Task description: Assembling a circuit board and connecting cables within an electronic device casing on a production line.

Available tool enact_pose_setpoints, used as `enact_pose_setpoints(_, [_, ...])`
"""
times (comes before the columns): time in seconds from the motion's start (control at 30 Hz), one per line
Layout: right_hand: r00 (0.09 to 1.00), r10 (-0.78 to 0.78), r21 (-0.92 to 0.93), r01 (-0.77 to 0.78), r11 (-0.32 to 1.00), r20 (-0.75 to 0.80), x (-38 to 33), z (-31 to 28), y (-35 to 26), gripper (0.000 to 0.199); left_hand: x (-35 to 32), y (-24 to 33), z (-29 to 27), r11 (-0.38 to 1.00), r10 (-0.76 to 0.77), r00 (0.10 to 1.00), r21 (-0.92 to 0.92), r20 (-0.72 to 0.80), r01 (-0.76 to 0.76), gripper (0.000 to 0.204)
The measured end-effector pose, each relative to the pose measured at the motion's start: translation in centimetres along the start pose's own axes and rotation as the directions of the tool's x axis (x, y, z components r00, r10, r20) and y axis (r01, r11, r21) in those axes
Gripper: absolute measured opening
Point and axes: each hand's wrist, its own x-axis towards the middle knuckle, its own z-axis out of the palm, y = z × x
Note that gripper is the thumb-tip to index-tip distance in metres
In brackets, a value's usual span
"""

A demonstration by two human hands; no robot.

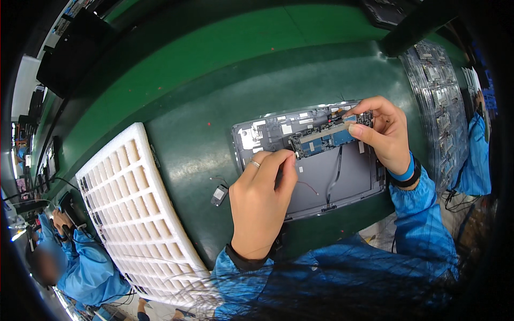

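Observation:
My right hand (388, 136) grips a long circuit board (324, 142) by its right end, thumb in front and fingers behind. The board is blue and black with a grey strip, and it is tilted above an open grey device housing (353, 174). At the board's left end, my left hand (262, 195) has thumb and forefinger pinched together; what they hold is too small to make out. A thin reddish wire (309, 185) shows beside that hand, over the housing. Left of it, a small black part with a thin wire (219, 195) lies on the green table.
A white foam tray (140, 155) with rows of slots stands to the left. Clear plastic trays (436, 101) of boards are at the right. A dark post (415, 32) rises at the far right. Co-workers in blue sleeves sit at left (88, 267) and right (476, 155).

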Motion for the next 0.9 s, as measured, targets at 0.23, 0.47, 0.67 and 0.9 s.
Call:
enact_pose_setpoints(0.23, [0.999, 0.043, 0.032, -0.042, 0.999, -0.010, 0.03, 0.02, 0.11, 0.029, 0.16, -0.05, -0.10, 0.998, -0.005, 1.000, -0.070, 0.021, 0.006, 0.009])
enact_pose_setpoints(0.47, [0.999, 0.042, 0.023, -0.041, 0.999, -0.014, 0.05, 0.11, -0.07, 0.030, 0.16, 0.00, 0.07, 0.998, -0.011, 1.000, -0.057, 0.003, 0.011, 0.009])
enact_pose_setpoints(0.67, [0.999, 0.037, 0.044, -0.037, 0.998, -0.009, 0.16, -0.25, 0.22, 0.031, 0.22, -0.06, -0.03, 0.994, -0.001, 1.000, -0.113, 0.020, 0.003, 0.009])
enact_pose_setpoints(0.9, [1.000, 0.028, 0.039, -0.028, 0.999, -0.007, -0.01, 0.05, 0.18, 0.026, 0.09, 0.07, -0.31, 0.994, -0.042, 0.999, -0.103, 0.022, 0.044, 0.006])
